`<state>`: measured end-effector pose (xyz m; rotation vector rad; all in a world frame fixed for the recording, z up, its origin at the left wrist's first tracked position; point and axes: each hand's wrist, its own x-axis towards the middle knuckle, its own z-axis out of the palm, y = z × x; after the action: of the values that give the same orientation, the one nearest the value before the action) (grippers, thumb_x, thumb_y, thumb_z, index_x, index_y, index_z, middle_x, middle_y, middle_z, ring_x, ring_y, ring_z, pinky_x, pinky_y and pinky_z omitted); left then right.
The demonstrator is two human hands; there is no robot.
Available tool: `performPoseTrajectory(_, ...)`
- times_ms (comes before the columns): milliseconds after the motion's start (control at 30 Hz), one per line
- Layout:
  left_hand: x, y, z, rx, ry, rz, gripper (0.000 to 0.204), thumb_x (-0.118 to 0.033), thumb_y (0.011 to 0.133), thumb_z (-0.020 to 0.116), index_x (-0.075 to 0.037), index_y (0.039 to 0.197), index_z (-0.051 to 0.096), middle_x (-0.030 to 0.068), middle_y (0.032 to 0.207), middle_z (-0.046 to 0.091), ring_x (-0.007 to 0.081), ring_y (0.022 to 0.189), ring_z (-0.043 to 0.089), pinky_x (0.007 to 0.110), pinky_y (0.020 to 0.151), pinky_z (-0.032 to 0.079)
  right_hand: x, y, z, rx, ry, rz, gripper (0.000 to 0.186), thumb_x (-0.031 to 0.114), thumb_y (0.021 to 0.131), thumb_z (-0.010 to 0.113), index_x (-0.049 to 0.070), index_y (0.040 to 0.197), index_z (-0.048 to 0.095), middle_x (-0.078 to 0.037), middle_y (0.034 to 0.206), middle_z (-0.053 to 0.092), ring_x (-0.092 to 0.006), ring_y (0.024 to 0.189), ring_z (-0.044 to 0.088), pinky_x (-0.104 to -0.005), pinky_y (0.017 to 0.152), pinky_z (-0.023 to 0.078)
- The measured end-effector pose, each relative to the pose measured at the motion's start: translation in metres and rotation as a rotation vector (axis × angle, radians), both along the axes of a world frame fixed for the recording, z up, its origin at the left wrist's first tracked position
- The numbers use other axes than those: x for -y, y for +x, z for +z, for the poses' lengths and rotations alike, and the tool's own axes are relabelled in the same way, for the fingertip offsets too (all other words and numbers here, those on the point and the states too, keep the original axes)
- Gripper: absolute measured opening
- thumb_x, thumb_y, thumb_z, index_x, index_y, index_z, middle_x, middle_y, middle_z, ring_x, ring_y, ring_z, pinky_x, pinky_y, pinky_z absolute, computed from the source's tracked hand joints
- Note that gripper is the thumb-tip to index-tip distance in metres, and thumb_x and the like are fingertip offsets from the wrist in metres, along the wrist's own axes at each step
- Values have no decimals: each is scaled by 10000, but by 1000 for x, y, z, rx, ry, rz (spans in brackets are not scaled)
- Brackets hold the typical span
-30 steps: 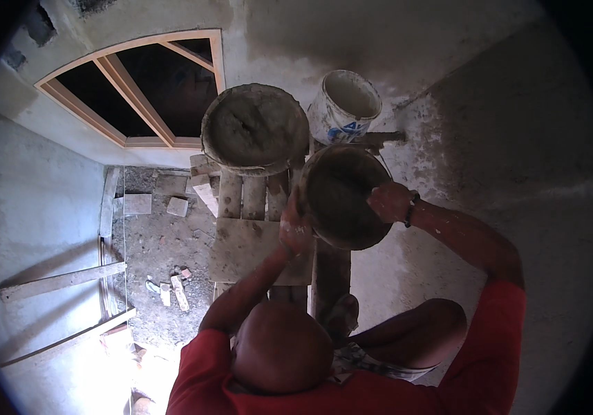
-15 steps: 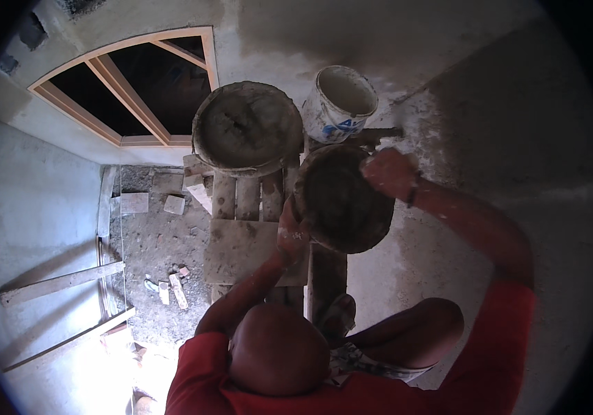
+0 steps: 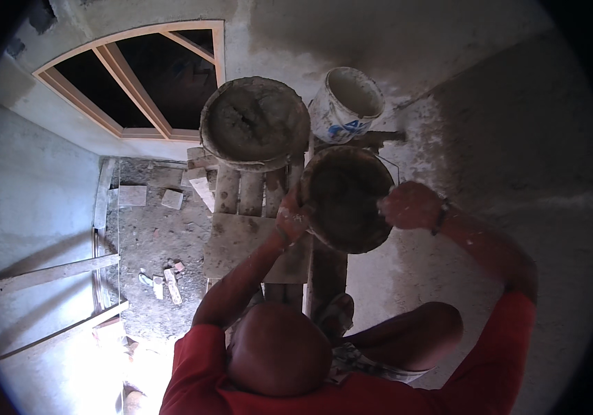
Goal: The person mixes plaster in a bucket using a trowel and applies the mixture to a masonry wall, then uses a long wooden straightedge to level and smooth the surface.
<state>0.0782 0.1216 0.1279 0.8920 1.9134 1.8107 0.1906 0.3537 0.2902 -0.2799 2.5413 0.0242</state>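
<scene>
- Mortar-coated bucket [image 3: 348,247], right of the worn board [image 3: 241,242] and nearer than the white bucket [image 3: 323,119].
- Left hand [image 3: 292,216]: fingers clamped on its left rim.
- Right hand [image 3: 410,206]: fingers curled together at the right rim; whether they hold anything, I cannot tell.

Your white bucket [image 3: 330,119] looks like plastic, smeared over, but that dark bucket [image 3: 352,247] and the round tub [image 3: 251,165] are caked matt and gritty round the rims. The grey mix [image 3: 269,114] looks lumpy and dull. You've got rough, mucky wood slats [image 3: 250,194], a smooth bare-wood window frame [image 3: 130,79], and your matt red cloth shirt [image 3: 493,346].
</scene>
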Motion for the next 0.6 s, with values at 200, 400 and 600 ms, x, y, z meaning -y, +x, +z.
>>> performPoseTrajectory(200,-16,-14,-20,-284,-44,-80,457,-113,762,580,9,1195,495,253,1065,589,436,1013,557,458,844,454,-23,-21,-19,-494,84,56,216,186,850,509,52,751,646,-142,724,649,-314,678,653,-442,591,525)
performPoseTrajectory(400,-16,-22,-24,5,98,-122,409,-97,755,562,5,1149,516,236,1027,593,423,969,566,438,827,455,6,-3,-44,-77,178,26,144,152,759,548,62,734,657,-131,699,645,-311,694,661,-433,594,530)
performPoseTrajectory(600,-15,-43,7,122,-144,-345,669,-94,810,614,0,1412,340,207,1283,512,291,1165,537,376,921,489,22,-1,18,46,93,128,137,169,779,548,95,751,660,-80,684,648,-262,653,655,-422,566,517)
